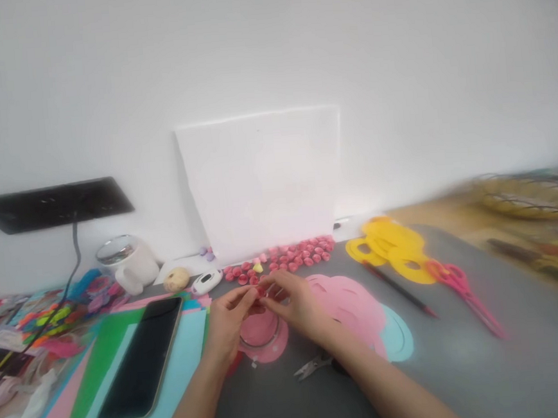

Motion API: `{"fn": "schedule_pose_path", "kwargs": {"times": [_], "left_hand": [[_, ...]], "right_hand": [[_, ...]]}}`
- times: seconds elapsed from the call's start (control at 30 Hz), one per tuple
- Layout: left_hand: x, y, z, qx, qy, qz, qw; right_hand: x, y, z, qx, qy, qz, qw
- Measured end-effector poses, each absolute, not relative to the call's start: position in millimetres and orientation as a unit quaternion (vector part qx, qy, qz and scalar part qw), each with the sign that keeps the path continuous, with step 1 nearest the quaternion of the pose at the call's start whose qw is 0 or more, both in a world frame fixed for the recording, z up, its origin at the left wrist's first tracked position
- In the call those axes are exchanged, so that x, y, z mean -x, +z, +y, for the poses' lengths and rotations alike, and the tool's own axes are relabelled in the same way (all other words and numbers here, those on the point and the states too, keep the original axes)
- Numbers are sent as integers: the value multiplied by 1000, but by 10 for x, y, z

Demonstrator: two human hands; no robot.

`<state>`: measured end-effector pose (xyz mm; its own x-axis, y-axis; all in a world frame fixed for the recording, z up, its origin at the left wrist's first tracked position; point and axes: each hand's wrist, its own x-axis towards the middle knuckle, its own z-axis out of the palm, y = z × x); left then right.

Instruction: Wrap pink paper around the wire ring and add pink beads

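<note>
My left hand [229, 316] and my right hand [296, 303] meet at the middle of the grey mat. Between their fingertips is a small red paper rose [260, 291], pinched from both sides and partly hidden. Under the hands lies a pink paper disc [261, 329] with a round ring on it. Behind them sit several small red paper roses [302, 255] in a cluster. Pink paper cutouts [347, 303] lie to the right, over a light blue cutout [398, 335]. Small snips [313, 366] rest below my right hand.
On the left, a black phone [141, 358] lies on coloured paper sheets [91, 372], near a white mug [133, 264]. Yellow cutouts [392, 245], a pencil [404, 289] and pink scissors [469, 294] lie right. A white board [265, 184] leans on the wall.
</note>
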<state>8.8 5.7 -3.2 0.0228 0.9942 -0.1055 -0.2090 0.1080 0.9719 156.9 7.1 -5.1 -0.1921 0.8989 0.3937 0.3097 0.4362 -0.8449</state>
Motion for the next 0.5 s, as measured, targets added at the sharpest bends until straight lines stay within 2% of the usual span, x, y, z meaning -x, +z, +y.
{"fn": "schedule_pose_path", "kwargs": {"times": [0.5], "left_hand": [[-82,-7,59,-414,505,492,576]], "right_hand": [[-1572,-1,52,440,417,-615,504]]}}
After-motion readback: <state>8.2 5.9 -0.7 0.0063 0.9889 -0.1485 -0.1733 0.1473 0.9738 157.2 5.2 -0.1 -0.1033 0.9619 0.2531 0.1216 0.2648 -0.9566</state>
